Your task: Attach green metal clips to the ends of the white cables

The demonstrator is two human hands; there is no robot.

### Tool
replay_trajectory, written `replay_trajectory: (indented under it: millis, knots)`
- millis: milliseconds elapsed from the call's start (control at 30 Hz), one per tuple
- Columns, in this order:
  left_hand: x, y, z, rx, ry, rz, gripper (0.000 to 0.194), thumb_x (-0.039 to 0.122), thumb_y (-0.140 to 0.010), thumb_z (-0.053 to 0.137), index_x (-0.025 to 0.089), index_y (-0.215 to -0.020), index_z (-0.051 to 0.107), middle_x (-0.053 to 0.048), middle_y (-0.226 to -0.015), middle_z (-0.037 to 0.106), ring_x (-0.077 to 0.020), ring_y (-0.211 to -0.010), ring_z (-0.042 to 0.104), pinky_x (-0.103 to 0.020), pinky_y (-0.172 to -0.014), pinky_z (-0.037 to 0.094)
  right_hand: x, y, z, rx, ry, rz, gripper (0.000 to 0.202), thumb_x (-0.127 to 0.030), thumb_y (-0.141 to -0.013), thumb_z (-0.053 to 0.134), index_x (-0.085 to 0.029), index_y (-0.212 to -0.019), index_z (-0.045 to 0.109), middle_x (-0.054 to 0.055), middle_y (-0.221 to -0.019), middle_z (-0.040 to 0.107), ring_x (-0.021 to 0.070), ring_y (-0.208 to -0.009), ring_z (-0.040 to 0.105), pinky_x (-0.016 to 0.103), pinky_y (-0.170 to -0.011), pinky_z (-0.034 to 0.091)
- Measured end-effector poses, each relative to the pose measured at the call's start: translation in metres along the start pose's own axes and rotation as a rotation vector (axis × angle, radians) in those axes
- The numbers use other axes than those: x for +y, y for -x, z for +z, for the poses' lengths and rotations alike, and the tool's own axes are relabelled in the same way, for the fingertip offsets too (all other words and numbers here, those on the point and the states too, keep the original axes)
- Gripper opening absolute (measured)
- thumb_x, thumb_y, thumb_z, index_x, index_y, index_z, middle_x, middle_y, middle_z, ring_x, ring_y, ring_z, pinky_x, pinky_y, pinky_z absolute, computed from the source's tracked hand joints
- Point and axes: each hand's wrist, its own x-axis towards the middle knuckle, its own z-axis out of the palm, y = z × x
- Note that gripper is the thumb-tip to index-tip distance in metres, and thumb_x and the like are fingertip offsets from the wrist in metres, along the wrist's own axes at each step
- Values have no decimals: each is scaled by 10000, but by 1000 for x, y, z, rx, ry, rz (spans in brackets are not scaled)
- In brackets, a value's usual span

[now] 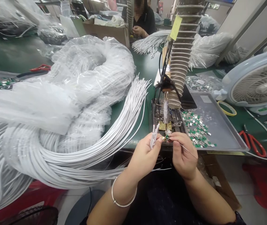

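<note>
My left hand (pixel 145 154) is closed around several white cables (pixel 154 136), whose stripped ends stick up above the fingers. Between my two hands, just under the tip of a mounted soldering iron (pixel 165 109), sits a small green connector board (pixel 167 137); my left fingertips appear to pinch it. My right hand (pixel 183 156) grips a thin wire, probably solder wire (pixel 189 152), that trails back across the palm. The fingers partly hide the spot where wire, board and iron tip come together.
White cable bundles (pixel 77 156) in clear plastic (pixel 96 62) fill the left. On the right are a metal tray (pixel 222 125) of connectors (pixel 198 129), red-handled scissors (pixel 253 140), tape (pixel 226 108) and a fan (pixel 260 81). A ribbed hose (pixel 182 47) hangs over the iron; a person (pixel 145 18) sits opposite.
</note>
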Motion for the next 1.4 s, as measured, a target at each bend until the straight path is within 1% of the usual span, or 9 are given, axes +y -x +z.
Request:
replay_trajectory:
  millis: [100,300,533,667,833,967,1067,1233,1400]
  knots:
    - [-11,3,0,1,51,-11,328,417,-898,425,153,-846,613,25,-603,464,-112,-557,431,-241,-570,378,-2,7,-5,-37,-24,16,211,-49,-838,455,-182,-937,586,63,-877,639,168,-834,619,327,-716,531]
    - [-27,3,-5,176,155,5,343,448,-872,474,144,-873,632,-26,-694,576,-142,-679,535,-262,-676,423,-5,29,-21,-84,-127,144,211,-83,-874,424,-200,-929,590,35,-774,609,159,-761,600,322,-683,504]
    - [-35,2,-3,15,421,-14,335,493,-863,492,164,-897,547,84,-497,344,-61,-453,274,-200,-464,238,-6,23,-50,118,-854,805,241,-372,-887,471,-235,-859,667,17,-668,551,94,-490,469,218,-398,388]
    - [-30,-1,3,25,543,10,304,466,-844,544,165,-880,529,91,-484,345,-47,-435,262,-187,-447,214,2,7,-68,77,-969,948,225,-391,-829,542,-238,-823,706,43,-681,597,83,-476,444,195,-369,360]
    - [-22,-5,5,121,572,-75,333,455,-775,639,158,-814,493,111,-469,319,-21,-399,233,-176,-419,161,14,-6,-73,105,-567,780,199,-336,-885,488,-249,-886,666,24,-773,634,108,-604,568,230,-511,483]
    - [-22,-7,1,134,525,-88,361,467,-740,672,164,-788,481,121,-459,308,-16,-389,225,-170,-411,150,30,-24,-82,-244,25,525,158,-297,-863,509,-217,-866,644,29,-768,644,147,-664,608,282,-630,511]
    - [-25,-9,-4,162,479,-93,377,497,-740,658,157,-802,507,119,-452,303,-22,-397,230,-170,-414,161,50,-39,-87,-339,414,332,176,-248,-853,472,-196,-901,633,67,-870,668,191,-810,624,311,-742,496]
    - [-25,-10,-7,165,463,-99,398,544,-769,597,155,-790,518,111,-450,306,-30,-403,220,-184,-421,165,80,-54,-82,-520,744,334,187,-163,-818,464,-162,-923,619,101,-915,654,231,-865,608,328,-748,471]
    - [-23,-14,-5,155,439,-75,375,531,-806,557,158,-815,520,101,-425,352,-41,-413,282,-192,-456,206,82,-58,-72,-639,871,313,147,-166,-840,471,-183,-877,613,73,-866,630,204,-788,576,284,-639,421]
